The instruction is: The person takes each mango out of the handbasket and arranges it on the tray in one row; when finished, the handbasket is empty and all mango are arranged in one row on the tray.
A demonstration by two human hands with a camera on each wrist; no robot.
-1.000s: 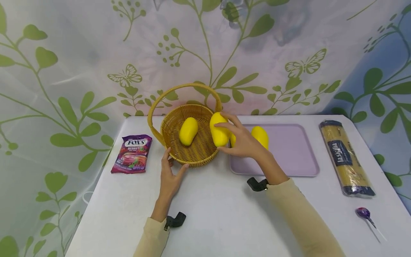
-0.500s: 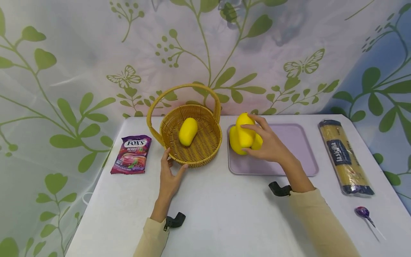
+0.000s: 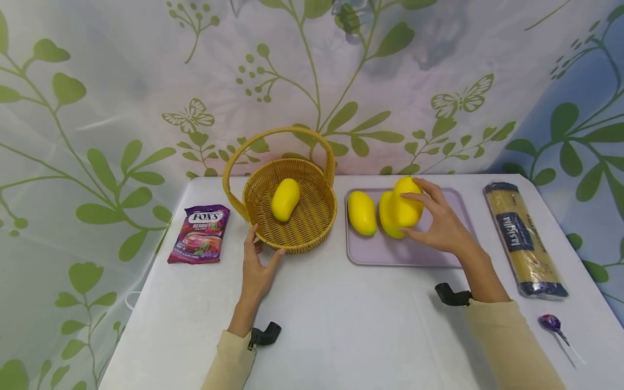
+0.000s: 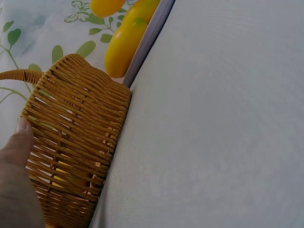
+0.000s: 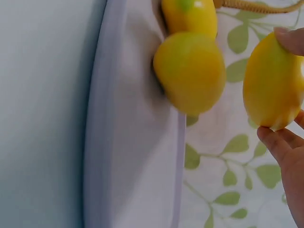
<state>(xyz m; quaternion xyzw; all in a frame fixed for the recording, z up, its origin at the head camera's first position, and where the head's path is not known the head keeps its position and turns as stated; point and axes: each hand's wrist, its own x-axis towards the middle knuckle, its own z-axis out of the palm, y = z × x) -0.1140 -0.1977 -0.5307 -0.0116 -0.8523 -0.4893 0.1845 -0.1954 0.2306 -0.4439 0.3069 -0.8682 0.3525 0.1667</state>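
Over the lilac tray [image 3: 377,253], we see the right hand [image 3: 441,225], its grip pinching a mango [image 3: 407,206]; the left hand [image 3: 258,275], grip spread apart, touches the basket [image 3: 304,247].

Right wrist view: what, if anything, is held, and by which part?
The right hand holds a yellow mango by opposite sides, between thumb and fingertips.

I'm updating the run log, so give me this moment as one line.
left hand: touches basket | right hand: holds mango over tray | basket: one mango | tray: two mangoes
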